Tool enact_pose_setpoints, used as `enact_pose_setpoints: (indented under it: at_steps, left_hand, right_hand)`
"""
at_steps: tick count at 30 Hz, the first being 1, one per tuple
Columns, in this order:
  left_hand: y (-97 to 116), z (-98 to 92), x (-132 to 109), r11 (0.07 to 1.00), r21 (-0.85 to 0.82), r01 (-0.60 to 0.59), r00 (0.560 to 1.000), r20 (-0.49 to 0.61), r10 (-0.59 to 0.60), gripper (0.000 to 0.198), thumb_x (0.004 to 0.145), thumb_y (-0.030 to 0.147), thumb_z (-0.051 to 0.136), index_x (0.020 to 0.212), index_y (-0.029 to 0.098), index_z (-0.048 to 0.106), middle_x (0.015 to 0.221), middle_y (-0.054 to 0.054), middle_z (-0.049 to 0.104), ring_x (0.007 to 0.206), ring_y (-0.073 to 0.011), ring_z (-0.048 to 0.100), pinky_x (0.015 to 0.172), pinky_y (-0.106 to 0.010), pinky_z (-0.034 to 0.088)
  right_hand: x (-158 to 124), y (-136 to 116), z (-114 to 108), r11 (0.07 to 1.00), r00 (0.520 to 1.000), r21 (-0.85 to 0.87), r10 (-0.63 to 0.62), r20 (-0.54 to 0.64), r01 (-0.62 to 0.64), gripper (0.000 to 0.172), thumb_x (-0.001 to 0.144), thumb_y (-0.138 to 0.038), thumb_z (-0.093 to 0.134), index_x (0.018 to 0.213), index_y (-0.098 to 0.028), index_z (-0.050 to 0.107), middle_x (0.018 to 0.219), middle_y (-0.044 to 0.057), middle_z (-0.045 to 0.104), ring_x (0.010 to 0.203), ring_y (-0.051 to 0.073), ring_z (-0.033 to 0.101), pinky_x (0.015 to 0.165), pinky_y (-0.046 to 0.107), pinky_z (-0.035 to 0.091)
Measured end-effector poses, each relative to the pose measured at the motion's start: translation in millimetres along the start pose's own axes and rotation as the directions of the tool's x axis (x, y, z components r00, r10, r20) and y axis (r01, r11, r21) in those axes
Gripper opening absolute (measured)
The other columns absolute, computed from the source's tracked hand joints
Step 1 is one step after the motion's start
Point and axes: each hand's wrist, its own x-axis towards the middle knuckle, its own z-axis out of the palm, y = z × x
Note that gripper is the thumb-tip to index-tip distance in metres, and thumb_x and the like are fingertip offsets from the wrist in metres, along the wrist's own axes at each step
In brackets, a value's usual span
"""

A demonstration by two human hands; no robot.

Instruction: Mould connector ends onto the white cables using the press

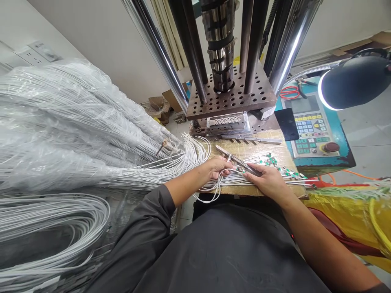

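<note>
Wires (214,181), thin, white and limp, lie mid-frame on the surface (259,149), left hand (217,167) fingers closed on a few, right hand (269,179) pinching a stiff metal bar (236,160); best held near their green ends (270,160).

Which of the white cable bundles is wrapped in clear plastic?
The big upper white cable bundle at the left, sheathed in clear plastic. The lower coiled white cable bundle lies bare, and the loose white cables under the left hand are unwrapped.

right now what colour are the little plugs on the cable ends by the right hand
Green plugs on white cables, seen best in the head view.
</note>
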Motion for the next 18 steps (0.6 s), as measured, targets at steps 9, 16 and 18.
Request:
enact_pose_setpoints:
  at_steps: [9,16,18]
  left_hand:
    - [-2.8,0.9,1.2,0.998,-0.048,-0.032,0.999,-0.004,0.032,0.033,0.066,0.0,0.078,0.073,0.015,0.05,0.059,0.002,0.056,0.038,-0.0033,0.044,0.037,-0.015,0.025]
    - [-4.0,2.7,-0.1,0.996,-0.088,-0.032,0.999,0.0,0.032,0.03,0.069,-0.002,0.074,0.071,0.014,0.049,0.061,0.002,0.055,0.039,-0.003,0.042,0.038,-0.017,0.025]
    - [-3.8,3.7,-1.8,0.995,-0.094,-0.021,1.0,0.002,0.021,0.031,0.07,-0.002,0.073,0.07,0.015,0.047,0.061,0.002,0.054,0.039,-0.0027,0.042,0.038,-0.016,0.025]
  right_hand:
    - [-0.1,-0.4,0.2,1.0,1.0,-0.008,-0.024,-0.008,0.024,0.049,0.079,-0.051,0.071,0.12,-0.024,0.078,0.118,0.005,0.077,0.113,0.032,0.071,0.105,0.045,0.054]
    - [-1.6,-3.0,1.0,1.0,1.0,-0.025,-0.017,-0.014,0.017,0.052,0.08,-0.051,0.069,0.122,-0.021,0.076,0.118,0.006,0.077,0.113,0.031,0.071,0.104,0.042,0.054]
    - [-2.7,-3.2,2.4,0.999,1.0,-0.036,-0.021,-0.019,0.021,0.054,0.081,-0.051,0.069,0.124,-0.02,0.076,0.119,0.007,0.076,0.114,0.031,0.071,0.106,0.042,0.053]
